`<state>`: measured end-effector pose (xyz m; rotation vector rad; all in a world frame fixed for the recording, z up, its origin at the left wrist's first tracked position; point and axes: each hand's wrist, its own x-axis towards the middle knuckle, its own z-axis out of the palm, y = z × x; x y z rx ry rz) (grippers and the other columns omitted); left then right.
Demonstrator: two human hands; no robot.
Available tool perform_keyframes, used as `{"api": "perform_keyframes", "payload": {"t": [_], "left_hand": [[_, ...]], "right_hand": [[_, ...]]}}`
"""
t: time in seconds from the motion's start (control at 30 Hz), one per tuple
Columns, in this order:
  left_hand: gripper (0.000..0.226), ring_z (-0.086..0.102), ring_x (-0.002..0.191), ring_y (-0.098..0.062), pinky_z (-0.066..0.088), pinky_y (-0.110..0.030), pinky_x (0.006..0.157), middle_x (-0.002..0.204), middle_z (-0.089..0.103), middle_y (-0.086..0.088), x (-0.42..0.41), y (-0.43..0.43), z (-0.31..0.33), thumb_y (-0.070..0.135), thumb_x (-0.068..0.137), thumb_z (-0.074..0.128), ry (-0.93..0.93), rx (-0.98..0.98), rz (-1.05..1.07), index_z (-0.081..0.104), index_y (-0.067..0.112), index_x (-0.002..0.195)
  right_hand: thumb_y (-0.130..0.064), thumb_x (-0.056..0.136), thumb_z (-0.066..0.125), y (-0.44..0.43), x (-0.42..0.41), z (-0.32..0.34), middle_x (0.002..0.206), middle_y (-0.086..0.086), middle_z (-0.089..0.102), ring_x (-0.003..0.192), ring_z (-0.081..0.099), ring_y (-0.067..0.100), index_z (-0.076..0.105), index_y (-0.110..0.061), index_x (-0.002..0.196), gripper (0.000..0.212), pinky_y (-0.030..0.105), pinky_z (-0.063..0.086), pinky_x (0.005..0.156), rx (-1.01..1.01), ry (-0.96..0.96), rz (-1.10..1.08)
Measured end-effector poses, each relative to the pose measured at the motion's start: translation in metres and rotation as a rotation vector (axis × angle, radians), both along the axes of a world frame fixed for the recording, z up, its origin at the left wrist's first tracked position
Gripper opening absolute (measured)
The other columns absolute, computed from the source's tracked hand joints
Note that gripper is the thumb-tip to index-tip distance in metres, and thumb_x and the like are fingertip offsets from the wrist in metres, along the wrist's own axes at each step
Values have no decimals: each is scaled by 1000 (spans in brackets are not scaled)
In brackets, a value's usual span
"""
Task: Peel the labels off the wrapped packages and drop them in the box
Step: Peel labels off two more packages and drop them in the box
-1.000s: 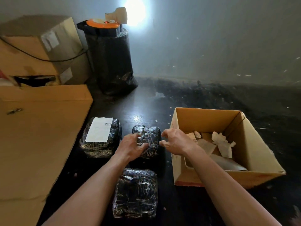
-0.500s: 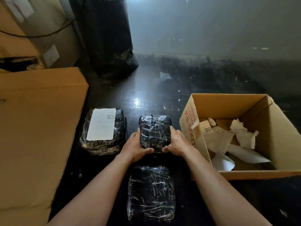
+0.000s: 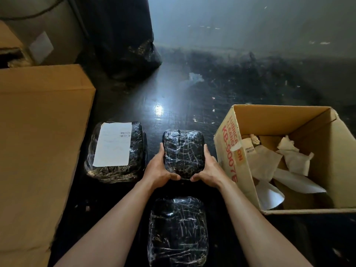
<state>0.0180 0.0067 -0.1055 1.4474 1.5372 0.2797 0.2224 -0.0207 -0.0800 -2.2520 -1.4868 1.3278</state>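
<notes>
At the bottom centre of the frame, closest to us, sits a near package [image 3: 178,231], black under shiny film, no label on the face that shows. Just past it, both hands are on the middle package [image 3: 184,151]. The left hand [image 3: 159,170] is curled round its left side and the right hand [image 3: 209,170] round its right, thumbs hooked over the near edge. A second ago they were only reaching in, the right one over by the box corner. Half a second ago they'd clamped on, and the hold looks the same now. Can't tell if it's lifted or sitting on the floor [image 3: 173,93]. Nothing stuck on its top either.

Left of that, the bigger package [image 3: 115,170] has its white label [image 3: 112,144] flat on top, nobody touching it. At the right, the open box [image 3: 316,120] holds crumpled peeled labels [image 3: 294,158]. A big closed carton [image 3: 38,132] fills the left side, and a black bag [image 3: 123,35] stands at upper left.
</notes>
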Motion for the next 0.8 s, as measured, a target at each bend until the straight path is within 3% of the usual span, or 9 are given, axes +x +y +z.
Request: {"api": "perform_keyframes", "payload": {"t": [0.13, 0.27, 0.43, 0.57, 0.7, 0.8], "left_hand": [[149, 44, 144, -21, 40, -34, 115, 160, 42, -2, -3, -6, 4, 32, 55, 101, -5, 2, 27, -3, 38, 161], [148, 41, 145, -21, 39, -34, 115, 161, 39, -1, -8, -21, 13, 30, 54, 101, -50, 11, 45, -1, 40, 161], [149, 40, 144, -16, 37, -36, 118, 160, 40, 3, -15, -51, 37, 29, 51, 103, -120, 45, 48, 3, 37, 162], [146, 46, 135, -6, 36, -24, 112, 145, 52, 16, -28, -84, 61, 24, 50, 102, -169, 92, 41, 9, 33, 162], [147, 52, 130, -4, 38, -27, 115, 143, 54, 18, -42, -123, 77, 23, 51, 102, -208, 104, 15, 8, 35, 162], [145, 53, 128, -3, 37, -19, 108, 137, 55, 22, -52, -155, 79, 24, 53, 102, -224, 106, 10, 6, 37, 162]], "right_hand": [[-22, 60, 96, -10, -2, 1, 159, 8, 28, 145, 33, 27, -10, -36, 158, 145, 38, 32, 115, 38, 66, -72], [-18, 67, 90, -29, -4, 8, 154, 7, 28, 141, 32, 26, -12, -31, 158, 138, 28, 31, 105, 88, 95, -85], [-20, 72, 83, -66, -14, 28, 154, 8, 19, 147, 17, 31, -19, -28, 156, 133, 38, 26, 115, 171, 119, -76], [-21, 77, 80, -103, -22, 47, 152, 6, 17, 146, 16, 25, -20, -28, 156, 128, 28, 22, 107, 244, 178, -58], [-26, 76, 80, -144, -30, 54, 136, -6, 19, 144, 12, 18, -21, -32, 156, 129, 29, 17, 112, 302, 191, -42], [-31, 72, 80, -173, -37, 50, 131, -9, 21, 139, 19, 18, -22, -37, 155, 131, 32, 22, 116, 301, 196, -43]]}}
